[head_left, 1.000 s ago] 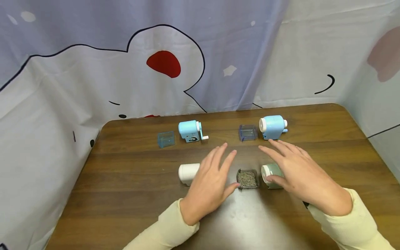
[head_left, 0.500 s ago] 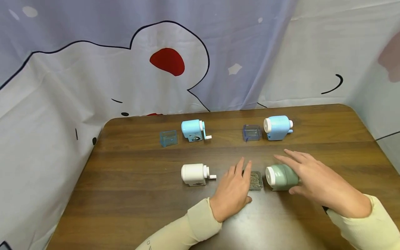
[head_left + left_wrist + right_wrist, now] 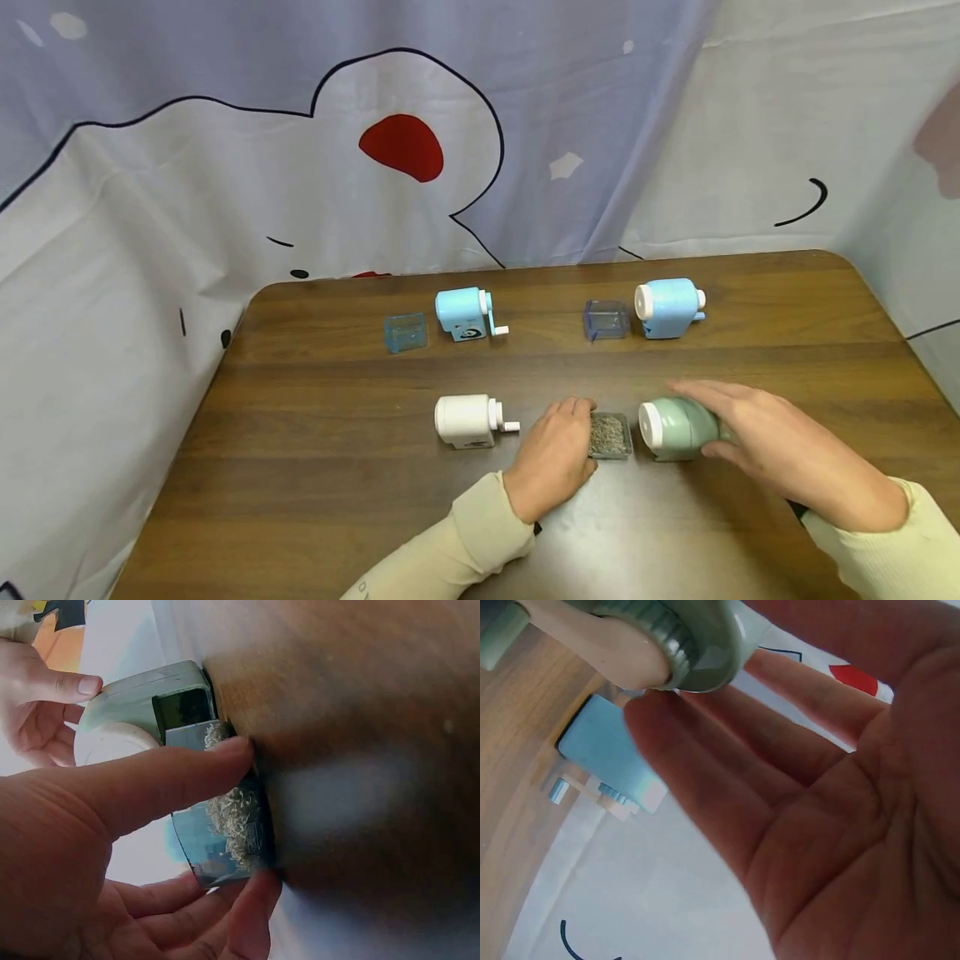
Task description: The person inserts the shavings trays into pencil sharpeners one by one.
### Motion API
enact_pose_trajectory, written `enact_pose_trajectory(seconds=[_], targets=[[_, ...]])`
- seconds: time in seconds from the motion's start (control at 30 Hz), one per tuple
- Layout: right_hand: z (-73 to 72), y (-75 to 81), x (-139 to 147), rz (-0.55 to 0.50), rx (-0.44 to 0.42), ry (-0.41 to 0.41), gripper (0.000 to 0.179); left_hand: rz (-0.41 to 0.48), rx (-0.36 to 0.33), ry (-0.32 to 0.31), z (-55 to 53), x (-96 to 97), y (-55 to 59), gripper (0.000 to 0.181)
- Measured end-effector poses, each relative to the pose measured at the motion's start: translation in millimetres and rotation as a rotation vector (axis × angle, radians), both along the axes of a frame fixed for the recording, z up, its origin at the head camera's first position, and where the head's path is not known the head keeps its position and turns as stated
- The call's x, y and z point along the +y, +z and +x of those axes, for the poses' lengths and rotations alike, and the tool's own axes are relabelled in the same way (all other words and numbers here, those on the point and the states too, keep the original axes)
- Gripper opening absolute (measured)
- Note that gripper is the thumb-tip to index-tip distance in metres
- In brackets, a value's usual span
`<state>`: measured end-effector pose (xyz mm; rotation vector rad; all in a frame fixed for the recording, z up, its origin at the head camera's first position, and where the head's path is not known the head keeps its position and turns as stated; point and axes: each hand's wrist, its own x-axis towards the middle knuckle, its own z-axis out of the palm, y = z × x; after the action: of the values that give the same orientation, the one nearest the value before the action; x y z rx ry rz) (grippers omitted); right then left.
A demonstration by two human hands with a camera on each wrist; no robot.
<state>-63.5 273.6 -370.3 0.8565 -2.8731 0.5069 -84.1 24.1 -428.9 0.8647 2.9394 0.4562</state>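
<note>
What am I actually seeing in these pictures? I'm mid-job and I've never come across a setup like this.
No machine here: these are a person's bare hands. The wide picture comes from a camera worn on the head, looking forward and down; the two close ones come from cameras on the wrists.

On the wooden table, at the back, are a light blue sharpener with its clear tray beside it, and a deeper blue sharpener with a purplish tray. Nearer are a white sharpener and a green sharpener.

The left hand holds a small see-through bin of what look like shavings. The right hand is at the green sharpener's crank end, fingers fairly straight.
</note>
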Motion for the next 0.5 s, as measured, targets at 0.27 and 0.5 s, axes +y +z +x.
enact_pose_trajectory(seconds=[0.27,0.5], targets=[[0.5,-2.5,4.3,-0.011,0.016,0.007,0.067,0.110,-0.032,0.015,-2.1,-2.4,0.9,0.063],[2.6,-7.6,8.8,-0.040,0.043,-0.003,0.069,0.126,-0.034,0.023,-2.5,-0.3,5.0,0.063]])
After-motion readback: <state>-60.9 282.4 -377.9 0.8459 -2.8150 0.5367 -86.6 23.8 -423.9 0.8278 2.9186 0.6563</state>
